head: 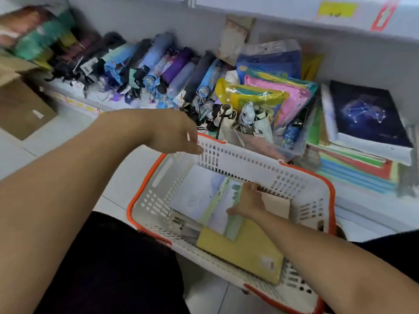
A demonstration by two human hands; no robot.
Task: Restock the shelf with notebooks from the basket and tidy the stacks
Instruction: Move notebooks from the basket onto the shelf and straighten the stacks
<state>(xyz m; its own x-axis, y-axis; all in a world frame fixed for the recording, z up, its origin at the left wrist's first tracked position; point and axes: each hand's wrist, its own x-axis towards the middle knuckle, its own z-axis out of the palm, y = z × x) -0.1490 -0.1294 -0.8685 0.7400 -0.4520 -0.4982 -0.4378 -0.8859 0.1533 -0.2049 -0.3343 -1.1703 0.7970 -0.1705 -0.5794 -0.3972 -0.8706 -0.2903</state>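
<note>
Head view: a white basket (301,177) with an orange rim sits on the floor. In it lie a yellow notebook (240,254), pale notebooks (204,196) and a brown notebook (277,205). The right hand (248,201) is inside the basket, its grip around the brown notebook's edge. The left hand (174,134) rests on the basket's far rim, fingers loose. Behind the basket, the shelf (362,196) holds a notebook stack (358,164) with a star-pattern notebook (365,114) on top. No writing can be read.

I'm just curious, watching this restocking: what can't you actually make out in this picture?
- Left hand: its fingers lie behind the basket rim in the head view, so its grip is unclear.
- Right hand: fingertips are tucked among the notebooks; which one it takes is unclear.
- Yellow tag: print blurred.
- Umbrellas: labels too small.
- Stack: right end blurred near the edge.
</note>
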